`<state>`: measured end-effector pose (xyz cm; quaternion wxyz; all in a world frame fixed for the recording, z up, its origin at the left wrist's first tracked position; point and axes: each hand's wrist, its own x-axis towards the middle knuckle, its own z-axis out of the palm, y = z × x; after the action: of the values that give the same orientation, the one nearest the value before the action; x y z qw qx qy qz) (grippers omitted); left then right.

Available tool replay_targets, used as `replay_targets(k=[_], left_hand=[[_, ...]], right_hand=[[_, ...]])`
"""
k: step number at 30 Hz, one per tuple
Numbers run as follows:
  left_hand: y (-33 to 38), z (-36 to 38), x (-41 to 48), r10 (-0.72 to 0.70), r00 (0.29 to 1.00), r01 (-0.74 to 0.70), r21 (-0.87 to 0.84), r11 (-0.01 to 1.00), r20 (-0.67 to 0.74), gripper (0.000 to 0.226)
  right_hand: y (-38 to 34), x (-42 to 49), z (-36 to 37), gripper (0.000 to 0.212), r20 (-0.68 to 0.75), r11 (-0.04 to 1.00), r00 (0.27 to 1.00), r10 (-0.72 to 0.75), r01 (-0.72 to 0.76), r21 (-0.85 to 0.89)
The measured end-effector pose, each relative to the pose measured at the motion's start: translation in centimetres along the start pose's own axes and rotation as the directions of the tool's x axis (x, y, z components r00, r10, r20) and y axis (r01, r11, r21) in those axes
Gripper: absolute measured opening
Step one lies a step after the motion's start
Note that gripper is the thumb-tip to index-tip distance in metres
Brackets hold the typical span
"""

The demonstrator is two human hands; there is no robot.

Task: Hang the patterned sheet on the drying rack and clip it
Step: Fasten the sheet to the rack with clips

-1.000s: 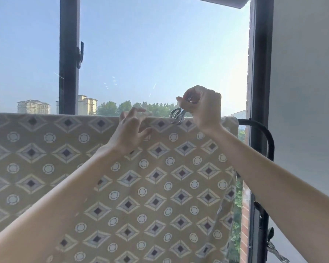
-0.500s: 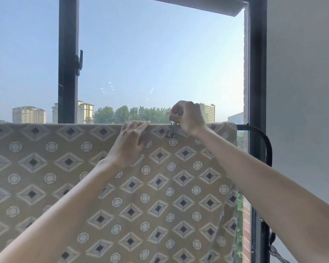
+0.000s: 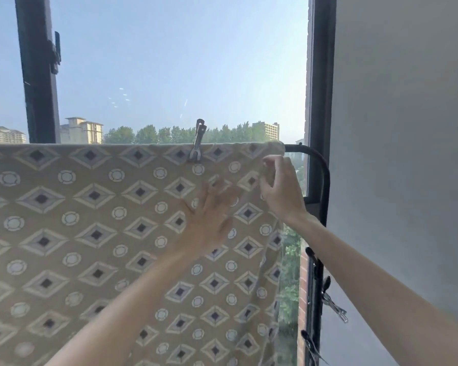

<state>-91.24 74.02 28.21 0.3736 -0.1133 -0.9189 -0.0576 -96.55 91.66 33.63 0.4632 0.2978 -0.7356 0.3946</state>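
As clipped sheet (image 3: 95,233) hangs, left fingers (image 3: 204,192) spread over it (right fingers (image 3: 269,161): grip unclear)

No readable text, labels, brands, numbers or signs appear on anything.

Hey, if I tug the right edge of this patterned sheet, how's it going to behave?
Probably floppy: the patterned sheet drapes over the rack bar and its right edge hangs in soft folds. It likely slides along the bar except where the metal clip pins it. Seems light, since one clip holds this end.
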Motion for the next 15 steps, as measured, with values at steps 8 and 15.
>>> replay_targets(k=[8,15], left_hand=[[6.5,7.1,0.6,-0.072,0.997,0.073,0.032,0.997,-0.016,0.058],[8.8,9.8,0.3,-0.162,0.987,0.162,0.000,0.987,-0.011,0.063]], right_hand=[[9.1,-8.5,-6.6,0.020,0.090,0.959,0.956,0.280,-0.275,-0.067],[16.7,-15.8,-8.8,0.022,0.251,0.825,0.790,0.559,-0.502,-0.259]])
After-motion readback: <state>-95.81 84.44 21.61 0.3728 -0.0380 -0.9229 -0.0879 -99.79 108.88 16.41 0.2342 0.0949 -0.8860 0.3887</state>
